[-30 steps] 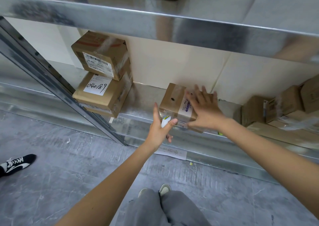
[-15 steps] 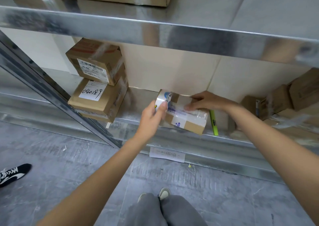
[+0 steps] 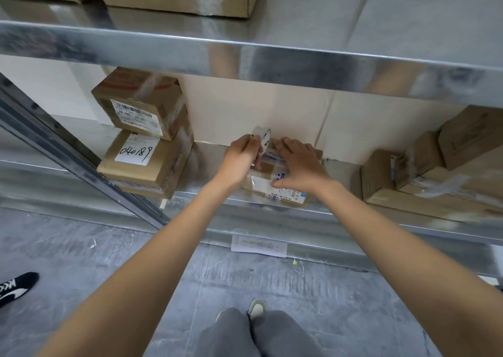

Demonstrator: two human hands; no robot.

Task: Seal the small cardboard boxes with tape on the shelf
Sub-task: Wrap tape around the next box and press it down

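A small cardboard box (image 3: 275, 186) with a white label lies on the lower metal shelf (image 3: 272, 209), near its front edge. My right hand (image 3: 298, 166) rests flat on top of the box, fingers spread. My left hand (image 3: 239, 156) grips a roll of clear tape (image 3: 261, 136) at the box's left end, held above the top face. A strip of tape appears to run from the roll across the box under my right hand.
Two taped boxes are stacked at the left, the upper one (image 3: 143, 103) on one marked 040189 (image 3: 144, 163). More boxes (image 3: 435, 177) crowd the right of the shelf. An upper shelf (image 3: 245, 57) overhangs. A diagonal metal brace (image 3: 81, 166) crosses at left. A shoe (image 3: 16, 288) is on the floor.
The box has been turned and set down flat on the shelf. My right hand moved from its far edge onto its top. My left hand lifted the tape roll up at the left end.
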